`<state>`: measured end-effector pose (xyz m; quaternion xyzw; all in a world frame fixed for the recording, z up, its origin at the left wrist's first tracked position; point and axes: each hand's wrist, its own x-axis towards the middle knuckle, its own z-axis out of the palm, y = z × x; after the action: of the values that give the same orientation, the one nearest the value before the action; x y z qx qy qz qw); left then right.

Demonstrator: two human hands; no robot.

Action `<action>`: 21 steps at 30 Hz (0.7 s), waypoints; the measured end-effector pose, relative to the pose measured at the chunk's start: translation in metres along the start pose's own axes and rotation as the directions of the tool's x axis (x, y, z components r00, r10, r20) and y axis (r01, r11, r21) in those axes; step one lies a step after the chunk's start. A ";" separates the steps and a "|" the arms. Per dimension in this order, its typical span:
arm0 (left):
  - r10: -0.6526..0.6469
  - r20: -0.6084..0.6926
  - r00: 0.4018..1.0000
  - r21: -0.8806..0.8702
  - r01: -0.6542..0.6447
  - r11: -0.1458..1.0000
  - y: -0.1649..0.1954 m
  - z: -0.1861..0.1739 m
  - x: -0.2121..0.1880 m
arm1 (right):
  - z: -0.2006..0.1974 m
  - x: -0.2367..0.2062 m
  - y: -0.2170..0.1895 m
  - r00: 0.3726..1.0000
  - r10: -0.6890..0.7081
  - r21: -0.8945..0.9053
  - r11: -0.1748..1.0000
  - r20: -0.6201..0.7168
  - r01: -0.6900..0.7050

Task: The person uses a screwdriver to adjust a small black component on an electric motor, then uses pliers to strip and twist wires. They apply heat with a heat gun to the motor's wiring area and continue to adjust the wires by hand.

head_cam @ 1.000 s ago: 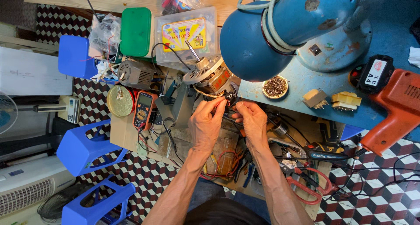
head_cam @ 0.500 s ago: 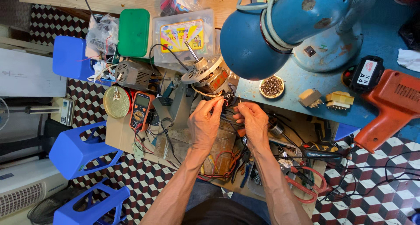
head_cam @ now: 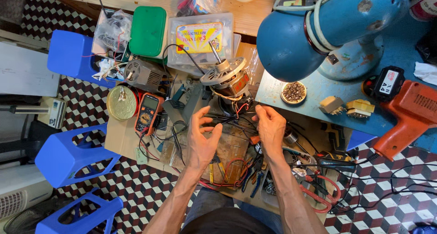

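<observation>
The small grey fan motor with copper windings and a steel shaft (head_cam: pixel 226 79) lay tilted on the cluttered bench, its leads trailing down for reach. The left hand (head_cam: pixel 202 136) was spread wide, empty; the right hand (head_cam: pixel 270 127) pinched thin black wires (head_cam: pixel 236 119) — pulling them taut.

Both forearms are bare to each hand, with blue trousers and a dark shirt below.

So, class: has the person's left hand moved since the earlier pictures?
Yes. The left hand has drawn back from the motor toward the person, away from the right hand.
</observation>
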<state>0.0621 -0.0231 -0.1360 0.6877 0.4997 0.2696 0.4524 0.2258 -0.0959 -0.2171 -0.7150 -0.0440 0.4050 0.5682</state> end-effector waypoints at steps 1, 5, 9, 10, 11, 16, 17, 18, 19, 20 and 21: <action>-0.124 0.032 0.992 -0.022 0.125 0.992 -0.001 -0.002 -0.002 | 0.001 0.002 0.002 1.000 0.002 0.030 1.000 0.010 -0.002; -0.386 0.166 0.907 0.040 0.385 0.922 -0.007 -0.005 -0.010 | 0.001 0.005 0.007 0.998 0.028 0.011 1.000 -0.050 -0.027; 0.466 0.100 0.879 0.127 -0.476 0.870 -0.013 0.003 -0.011 | 0.005 0.004 0.006 0.993 0.046 -0.059 0.997 -0.107 -0.053; 0.236 0.141 0.962 0.026 -0.241 0.970 -0.015 0.005 -0.012 | 0.007 0.005 0.006 0.988 0.062 -0.109 0.991 -0.143 -0.078; -0.005 0.209 0.978 -0.059 0.018 0.998 -0.017 0.007 -0.013 | 0.010 0.006 0.006 0.981 0.077 -0.156 0.982 -0.178 -0.105; -0.157 0.243 0.957 0.028 0.154 0.988 -0.032 0.007 -0.015 | 0.015 0.012 0.016 0.968 0.015 -0.188 0.980 -0.251 -0.063; 0.089 0.205 0.975 0.029 -0.097 0.995 -0.036 0.007 -0.013 | 0.016 0.015 0.018 0.973 -0.002 -0.171 0.985 -0.233 -0.038; 0.331 0.171 0.928 0.037 -0.342 0.939 -0.039 0.007 -0.013 | 0.017 0.016 0.020 0.977 -0.020 -0.154 0.988 -0.214 -0.013; 0.119 0.216 0.969 -0.054 -0.110 0.992 -0.042 0.006 -0.013 | 0.015 0.017 0.021 0.984 -0.023 -0.061 0.998 -0.179 0.012; -0.092 0.279 0.956 -0.130 0.133 0.983 -0.044 0.005 -0.013 | 0.014 0.017 0.022 0.990 -0.029 0.033 0.999 -0.141 0.034; -0.288 0.359 0.888 -0.186 0.370 0.910 -0.045 0.004 -0.012 | 0.014 0.016 0.023 0.994 -0.039 0.127 0.991 -0.102 0.052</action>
<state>0.0412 -0.0318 -0.1772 0.5646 0.4908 0.1326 0.6502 0.2188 -0.0848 -0.2454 -0.6948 -0.0055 0.3578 0.6238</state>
